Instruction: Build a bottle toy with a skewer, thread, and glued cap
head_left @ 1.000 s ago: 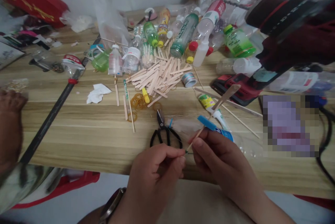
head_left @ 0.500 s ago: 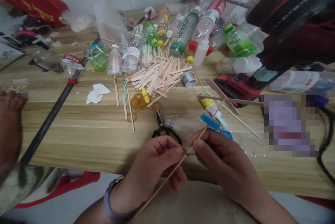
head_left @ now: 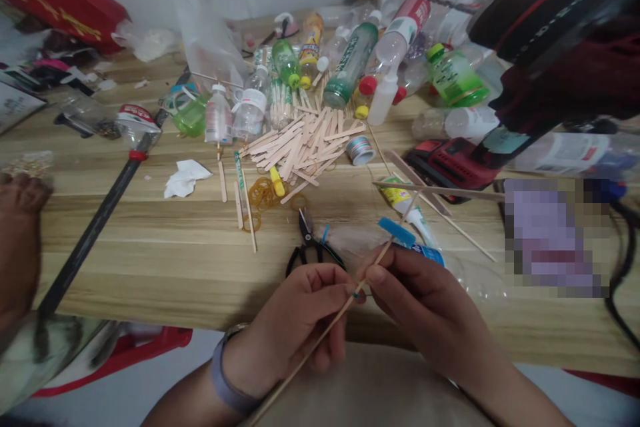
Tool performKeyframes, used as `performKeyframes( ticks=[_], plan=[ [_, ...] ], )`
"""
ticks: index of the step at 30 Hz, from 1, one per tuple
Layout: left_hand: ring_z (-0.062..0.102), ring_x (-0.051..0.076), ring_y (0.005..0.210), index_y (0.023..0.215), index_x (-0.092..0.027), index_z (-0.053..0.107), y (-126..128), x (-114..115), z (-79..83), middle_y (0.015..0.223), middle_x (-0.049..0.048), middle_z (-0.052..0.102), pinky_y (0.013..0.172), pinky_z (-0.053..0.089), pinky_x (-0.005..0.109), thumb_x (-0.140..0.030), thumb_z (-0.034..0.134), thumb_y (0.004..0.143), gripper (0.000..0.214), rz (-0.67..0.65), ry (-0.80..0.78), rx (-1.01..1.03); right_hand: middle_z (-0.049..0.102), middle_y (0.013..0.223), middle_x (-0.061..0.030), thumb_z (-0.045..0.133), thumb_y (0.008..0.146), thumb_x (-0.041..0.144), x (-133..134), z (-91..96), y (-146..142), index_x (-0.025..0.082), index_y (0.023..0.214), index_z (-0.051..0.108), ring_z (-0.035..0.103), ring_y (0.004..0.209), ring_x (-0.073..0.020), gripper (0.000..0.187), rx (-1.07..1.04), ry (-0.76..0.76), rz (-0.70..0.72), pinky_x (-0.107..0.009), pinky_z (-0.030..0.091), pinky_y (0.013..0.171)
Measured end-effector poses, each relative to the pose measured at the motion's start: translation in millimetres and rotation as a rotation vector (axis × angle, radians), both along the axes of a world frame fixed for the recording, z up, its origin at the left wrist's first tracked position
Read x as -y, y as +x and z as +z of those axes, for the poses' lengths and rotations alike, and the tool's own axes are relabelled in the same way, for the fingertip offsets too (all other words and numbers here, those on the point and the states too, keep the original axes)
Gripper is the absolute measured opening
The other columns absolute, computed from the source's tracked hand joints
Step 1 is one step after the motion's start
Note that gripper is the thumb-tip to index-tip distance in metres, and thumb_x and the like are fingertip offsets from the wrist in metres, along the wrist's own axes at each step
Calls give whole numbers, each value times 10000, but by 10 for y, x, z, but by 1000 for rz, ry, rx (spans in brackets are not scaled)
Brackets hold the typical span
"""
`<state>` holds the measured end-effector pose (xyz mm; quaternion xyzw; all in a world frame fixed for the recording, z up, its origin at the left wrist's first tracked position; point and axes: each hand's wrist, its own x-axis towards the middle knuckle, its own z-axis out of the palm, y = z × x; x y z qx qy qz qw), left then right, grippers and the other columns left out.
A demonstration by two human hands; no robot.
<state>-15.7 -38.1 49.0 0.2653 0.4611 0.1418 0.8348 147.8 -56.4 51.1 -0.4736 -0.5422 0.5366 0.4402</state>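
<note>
The stick (head_left: 320, 340) has been shifted: its lower end, pinched by the fingertips a second ago, is now run down past the left hand (head_left: 305, 307), over the desk's near edge and out of view at the bottom. A green band (head_left: 355, 294) is seen on it, between the two hands, so the work appears to be centred partway along the stick rather than at a tip. The stick is gripped narrowly between left thumb and fingers just beside the band; it is pinched higher up by the thumb and forefinger of the right hand (head_left: 425, 300).

Above the right hand, a blue piece (head_left: 396, 231) is seen on or just behind the stick; which cannot be told. Since half a second ago it has been tilted slightly. Farther up, two crossed flat sticks (head_left: 463, 193) are apparently met by the stick's upper end; they were differently angled a second ago.

The desk (head_left: 165, 260) is otherwise little altered. The snips (head_left: 309, 238) are left near its near edge, beyond the left hand, with the rubber bands (head_left: 264, 194) and spool (head_left: 360, 150) farther toward the far edge.
</note>
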Motion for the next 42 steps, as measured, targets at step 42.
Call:
performKeyframes(
  ticks=[42],
  plan=[
    [178,42,277,796,-199,577,66,70,69,300,-126,388,322,93,191,-430,689,674,284,160,29,-103,671,894,-20,582,857,58,74,-105,79,209,885,664,674,833,-108,174,424,597,-65,-170,567,735]
  ],
)
